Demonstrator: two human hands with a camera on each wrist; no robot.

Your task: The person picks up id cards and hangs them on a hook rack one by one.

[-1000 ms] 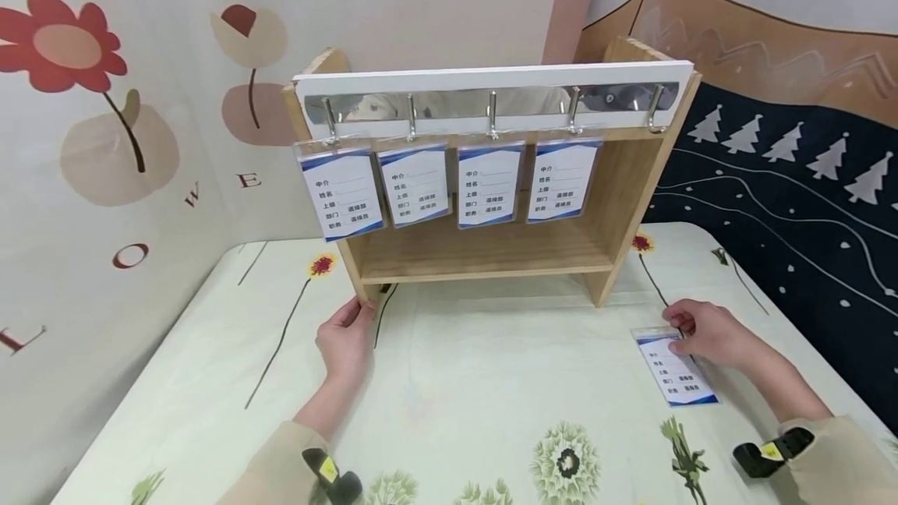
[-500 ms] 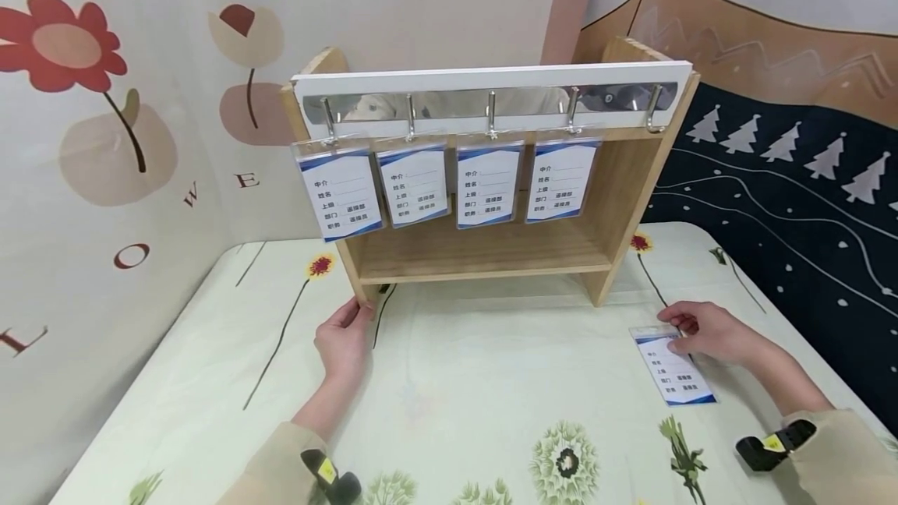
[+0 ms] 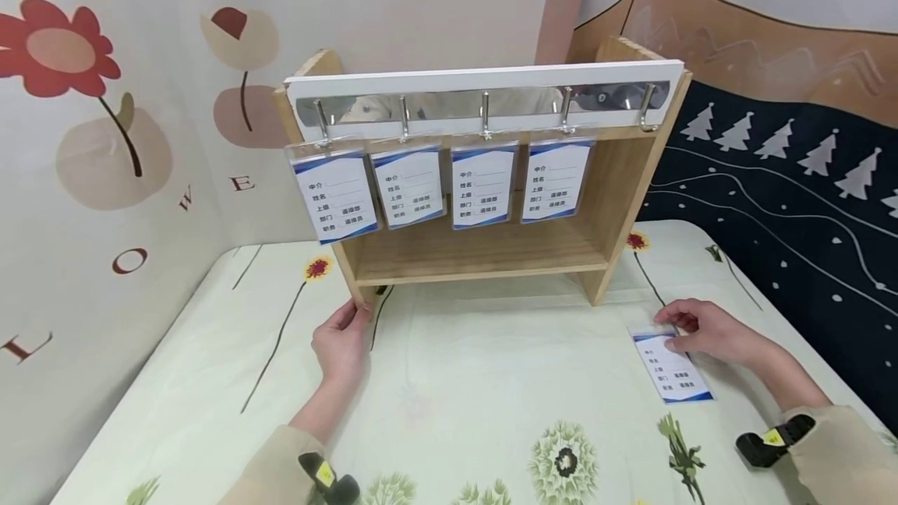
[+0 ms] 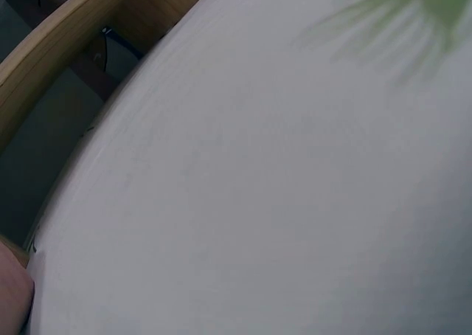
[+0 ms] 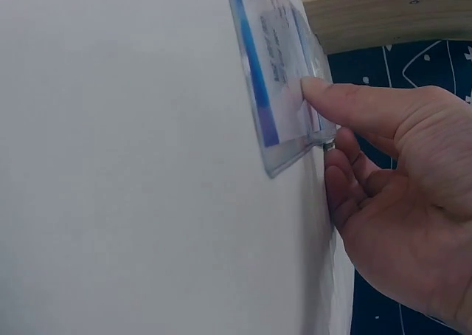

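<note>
My left hand (image 3: 340, 343) holds the foot of the left side panel of a small wooden shelf (image 3: 484, 257) between thumb and fingers. In the left wrist view only a bit of that hand (image 4: 12, 294) shows at the lower left corner. To the right of the shelf, my right hand (image 3: 715, 333) pinches a clear-sleeved name badge (image 3: 669, 371) by its upper edge, low over the table. The right wrist view has the thumb on the badge's (image 5: 274, 77) printed face and the other fingers curled behind. Several matching badges (image 3: 484, 185) hang from the shelf's hook rail.
A white rail (image 3: 449, 82) with several metal hooks runs along the shelf's top front. Its rightmost hook (image 3: 645, 107) carries no badge. A pale flowered cloth (image 3: 456, 380) covers the table. Printed curtains (image 3: 779, 201) stand behind and at the sides.
The head view has shifted slightly, so the scene sits a little farther left. Both hands keep their grips, and the badge and shelf show no clear movement.
</note>
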